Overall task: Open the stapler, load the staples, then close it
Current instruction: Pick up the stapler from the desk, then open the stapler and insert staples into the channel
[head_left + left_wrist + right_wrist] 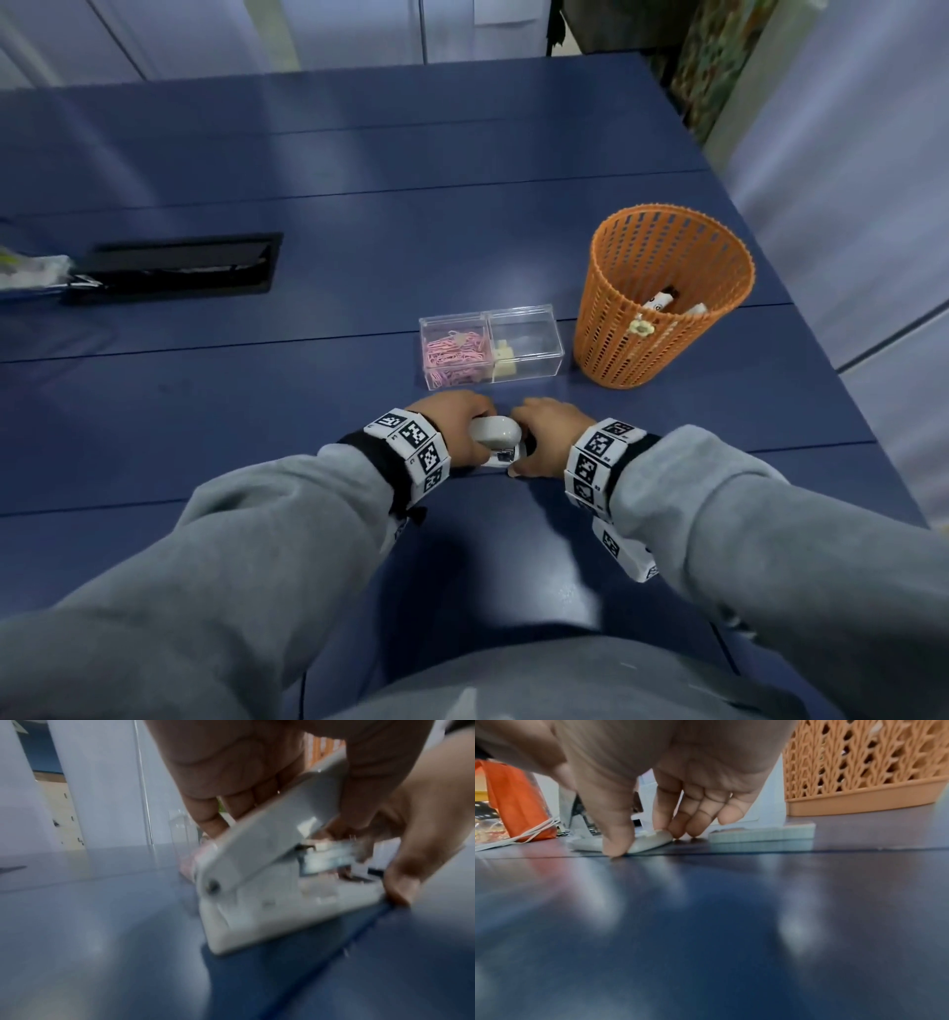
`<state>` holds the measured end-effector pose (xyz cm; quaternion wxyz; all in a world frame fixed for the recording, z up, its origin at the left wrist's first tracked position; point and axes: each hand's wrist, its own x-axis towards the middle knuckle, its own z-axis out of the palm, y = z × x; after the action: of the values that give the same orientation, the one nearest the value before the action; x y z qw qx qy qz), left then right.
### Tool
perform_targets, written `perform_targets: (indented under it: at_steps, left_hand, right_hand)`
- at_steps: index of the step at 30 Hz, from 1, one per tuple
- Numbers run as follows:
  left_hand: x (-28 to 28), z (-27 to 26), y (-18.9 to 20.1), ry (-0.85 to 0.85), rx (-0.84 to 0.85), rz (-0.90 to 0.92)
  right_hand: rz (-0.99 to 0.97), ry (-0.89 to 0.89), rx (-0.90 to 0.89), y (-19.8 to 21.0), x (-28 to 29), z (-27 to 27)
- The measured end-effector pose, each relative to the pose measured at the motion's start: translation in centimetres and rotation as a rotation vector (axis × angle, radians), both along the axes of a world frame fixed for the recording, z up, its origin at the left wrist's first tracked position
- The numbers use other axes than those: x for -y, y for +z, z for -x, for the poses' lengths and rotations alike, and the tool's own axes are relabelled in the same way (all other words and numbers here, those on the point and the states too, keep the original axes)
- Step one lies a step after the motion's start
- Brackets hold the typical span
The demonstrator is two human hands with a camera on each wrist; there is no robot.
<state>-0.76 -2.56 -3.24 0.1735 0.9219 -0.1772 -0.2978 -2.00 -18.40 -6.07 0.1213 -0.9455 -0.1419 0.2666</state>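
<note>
A white stapler [495, 436] lies on the blue table between my hands. My left hand [462, 426] grips its top cover [267, 843], which is lifted at an angle off the base [277, 919]; the metal magazine [331, 858] shows underneath. My right hand [539, 442] pinches the free end of the base [652, 840] between thumb [616, 841] and fingers, holding it down on the table. A clear two-compartment box [529, 334] just beyond holds pink paper clips [454, 357] on the left and a small cream block [504, 360], perhaps the staples, on the right.
An orange mesh basket [662, 298] with a few items inside stands to the right of the box, also behind my right hand [864, 772]. A black cable hatch [179, 267] is set in the table at far left. The table's right edge runs close past the basket.
</note>
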Motion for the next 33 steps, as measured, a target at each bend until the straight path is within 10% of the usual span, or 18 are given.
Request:
perform_targets:
  at_steps: [16, 29, 33]
  left_hand:
    - [-9.8, 0.5, 3.8, 0.299, 0.167, 0.027]
    - [-8.8, -0.1, 1.0, -0.059, 0.12, -0.479]
    - [-6.6, 0.6, -0.7, -0.085, 0.089, -0.301]
  right_hand:
    - [-0.033, -0.083, 0.009, 0.3, 0.1, 0.6]
    - [-0.023, -0.082, 0.008, 0.3, 0.1, 0.5]
    - [-0.038, -0.087, 0.003, 0.4, 0.2, 0.5]
